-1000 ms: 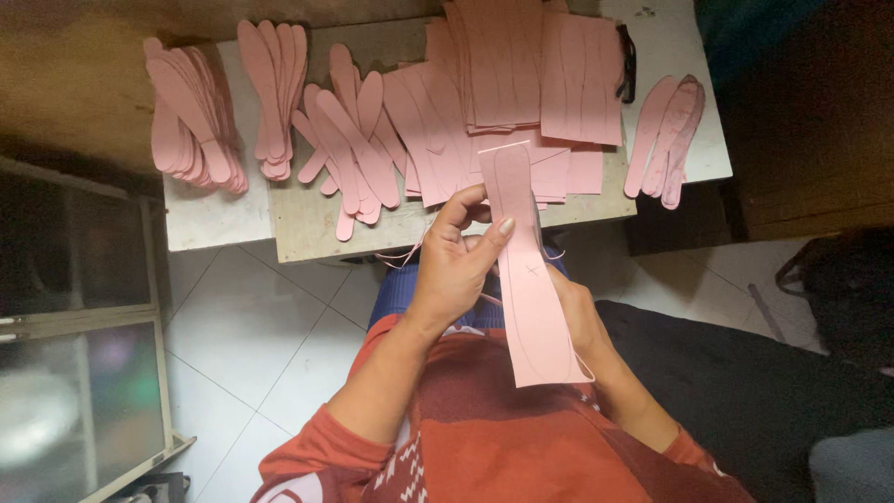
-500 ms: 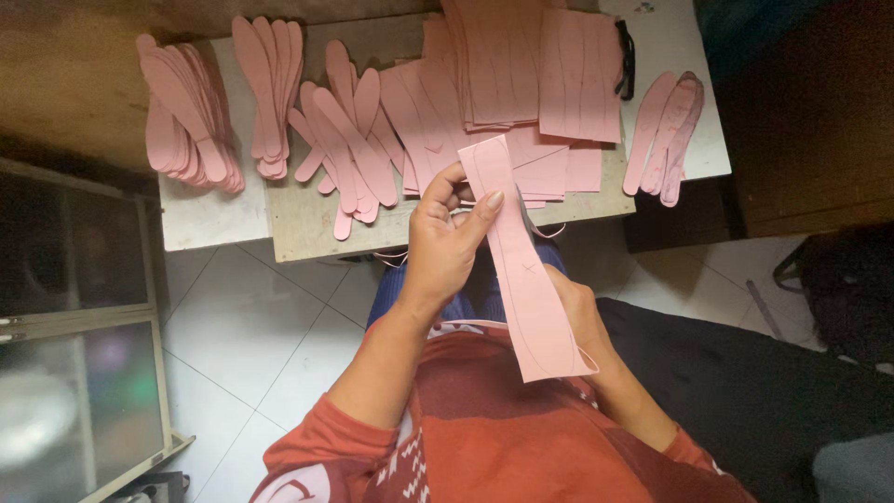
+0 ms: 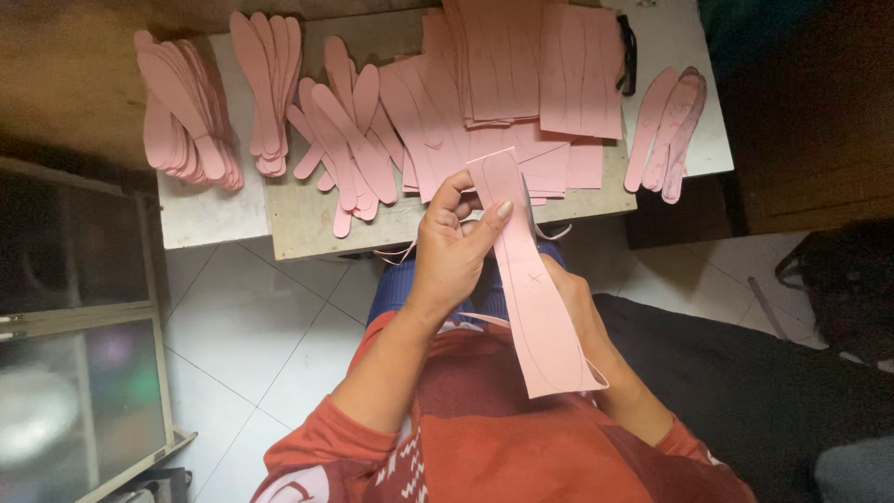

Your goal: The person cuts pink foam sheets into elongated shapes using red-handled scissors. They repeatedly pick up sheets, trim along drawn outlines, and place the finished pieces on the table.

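Note:
My left hand (image 3: 453, 253) pinches the upper part of a long pink strip (image 3: 533, 307), thumb on its front, fingers curled at its left edge. The strip has a curved line and a small cross drawn on it. It runs from the table edge down toward my lap. My right hand (image 3: 575, 300) lies under the strip's right side, mostly hidden by it, so its grip is unclear. A thin pink trimming (image 3: 402, 253) curls out below my left hand.
On the small table (image 3: 307, 219) lie a stack of marked pink sheets (image 3: 531, 70), fanned cut pink shapes (image 3: 349, 140), two more piles at the left (image 3: 182, 116) and a few at the right (image 3: 666, 130). A metal-framed cabinet (image 3: 79, 373) stands left; white tiled floor below.
The strip's top end shifted slightly left and up toward the table edge, and my left hand's fingers re-set on it. The piles on the table stay as they were.

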The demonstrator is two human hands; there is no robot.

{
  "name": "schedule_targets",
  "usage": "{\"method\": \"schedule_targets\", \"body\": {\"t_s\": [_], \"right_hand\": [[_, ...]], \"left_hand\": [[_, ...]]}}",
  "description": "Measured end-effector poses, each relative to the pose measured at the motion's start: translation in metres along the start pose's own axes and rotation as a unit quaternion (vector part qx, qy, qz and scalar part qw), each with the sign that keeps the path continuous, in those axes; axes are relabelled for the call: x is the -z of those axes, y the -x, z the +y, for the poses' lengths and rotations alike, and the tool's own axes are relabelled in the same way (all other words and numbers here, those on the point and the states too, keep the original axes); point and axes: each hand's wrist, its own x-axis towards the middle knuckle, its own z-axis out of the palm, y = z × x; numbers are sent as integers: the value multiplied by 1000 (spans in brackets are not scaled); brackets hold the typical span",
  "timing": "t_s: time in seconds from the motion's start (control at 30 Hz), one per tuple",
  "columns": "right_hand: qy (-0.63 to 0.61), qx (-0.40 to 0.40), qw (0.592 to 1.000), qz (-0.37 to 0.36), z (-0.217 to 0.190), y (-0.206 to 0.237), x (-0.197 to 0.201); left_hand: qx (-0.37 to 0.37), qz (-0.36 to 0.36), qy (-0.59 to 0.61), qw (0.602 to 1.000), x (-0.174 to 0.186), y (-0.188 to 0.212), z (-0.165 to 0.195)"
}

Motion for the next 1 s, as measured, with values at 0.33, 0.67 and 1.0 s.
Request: {"method": "schedule_targets", "body": {"t_s": [0.33, 0.67, 1.0], "right_hand": [[-61, 22, 997, -28, 24, 7, -5], [-24, -23, 998, -46, 1, -10, 6], [-36, 9, 999, -34, -21, -11, 9]], "left_hand": [[11, 9, 1, 1000, 5, -3, -1], [28, -8, -9, 1000, -3, 3, -2], [37, -17, 18, 999, -6, 6, -6]]}}
